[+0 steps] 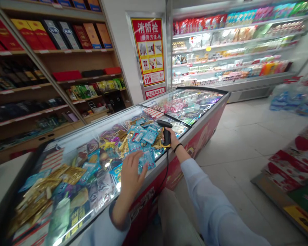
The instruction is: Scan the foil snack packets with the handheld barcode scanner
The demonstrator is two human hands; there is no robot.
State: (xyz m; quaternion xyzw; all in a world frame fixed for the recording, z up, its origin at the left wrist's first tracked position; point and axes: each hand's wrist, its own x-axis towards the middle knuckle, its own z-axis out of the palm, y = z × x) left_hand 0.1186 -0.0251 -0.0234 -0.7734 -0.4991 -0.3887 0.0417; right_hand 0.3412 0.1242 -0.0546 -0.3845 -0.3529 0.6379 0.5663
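My right hand point(172, 137) is wrapped round the grip of a black handheld barcode scanner point(166, 134), its cable hanging down the freezer's front. Below and left of it, my left hand point(132, 172) has its thumb apart from the other fingers and shows nothing in its grasp. Just beyond those fingers lies a heap of small blue packets point(150, 135) mixed with gold ones. The heap rests on the glass lid of a chest freezer point(154, 176); whether my left fingertips touch a packet I cannot tell. A second pile of gold packets point(38, 194) lies at the lid's left end.
Shelves point(74, 54) with boxes and bottles stand behind the freezer at left. A refrigerated display point(236, 51) fills the back right. Bottled water packs point(292, 97) and stacked red-and-white cartons point(292, 160) stand on the tiled floor point(231, 147) at right.
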